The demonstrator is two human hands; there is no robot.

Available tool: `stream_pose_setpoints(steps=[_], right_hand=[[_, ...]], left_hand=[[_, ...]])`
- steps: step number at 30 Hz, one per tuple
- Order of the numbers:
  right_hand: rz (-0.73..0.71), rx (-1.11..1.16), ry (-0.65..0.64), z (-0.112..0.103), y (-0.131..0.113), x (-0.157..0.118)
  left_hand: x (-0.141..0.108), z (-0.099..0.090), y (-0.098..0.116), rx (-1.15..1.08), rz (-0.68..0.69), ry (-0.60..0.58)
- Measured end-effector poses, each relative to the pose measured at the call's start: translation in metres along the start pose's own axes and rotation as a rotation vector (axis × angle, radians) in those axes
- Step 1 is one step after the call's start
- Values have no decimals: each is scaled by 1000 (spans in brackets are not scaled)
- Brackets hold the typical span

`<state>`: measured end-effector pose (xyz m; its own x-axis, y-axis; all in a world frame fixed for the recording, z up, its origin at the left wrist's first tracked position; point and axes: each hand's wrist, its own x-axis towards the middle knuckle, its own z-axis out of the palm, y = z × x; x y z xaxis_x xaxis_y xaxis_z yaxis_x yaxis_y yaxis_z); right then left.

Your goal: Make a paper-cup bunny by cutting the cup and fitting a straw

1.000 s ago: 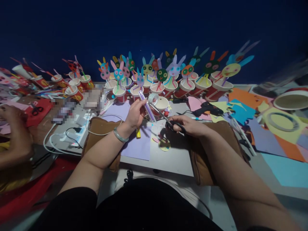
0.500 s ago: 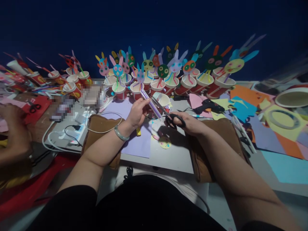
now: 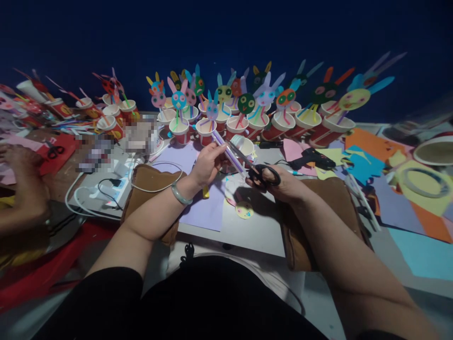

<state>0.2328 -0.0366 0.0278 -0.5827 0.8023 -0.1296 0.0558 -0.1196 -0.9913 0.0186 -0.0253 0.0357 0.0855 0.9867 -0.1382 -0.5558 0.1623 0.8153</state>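
Observation:
Pinched between the thumb and fingers of my left hand (image 3: 208, 164) is a narrow purple-and-white striped strip (image 3: 231, 156), slanting down to the right. My right hand (image 3: 286, 183) has its fingers in the handles of black-handled scissors (image 3: 262, 175). Their blades point up and to the left, close beside the strip; whether they touch it I cannot tell. Below the hands, a small yellow paper face with pink ears (image 3: 244, 210) lies on the table. A purple paper sheet (image 3: 203, 217) lies under my left hand.
Red-and-white paper cups (image 3: 237, 126) with paper rabbits on coloured stems line the back. Brown cushions (image 3: 150, 182) lie under both forearms. A black glue gun (image 3: 314, 159) and coloured paper are at right. A power strip (image 3: 115, 189) and another person's arm (image 3: 26, 189) are at left.
The view has shifted slightly, so the cups and table appear a little further right. Both hands keep their grip on the strip and scissors, with almost no change in pose.

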Motion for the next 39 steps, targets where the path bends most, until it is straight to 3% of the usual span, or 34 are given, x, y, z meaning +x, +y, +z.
stream_pose_setpoints(steps=[6, 16, 23, 39], right_hand=[[8, 34, 32, 1, 3, -1], [-58, -12, -25, 3, 0, -4], [-100, 103, -52, 3, 3, -4], [-84, 98, 9, 2, 0, -4]], left_hand=[[1, -1, -1, 21, 1, 14], [-3, 0, -1, 42, 15, -42], [-4, 2, 0, 72, 11, -13], [1, -4, -3, 77, 85, -78]])
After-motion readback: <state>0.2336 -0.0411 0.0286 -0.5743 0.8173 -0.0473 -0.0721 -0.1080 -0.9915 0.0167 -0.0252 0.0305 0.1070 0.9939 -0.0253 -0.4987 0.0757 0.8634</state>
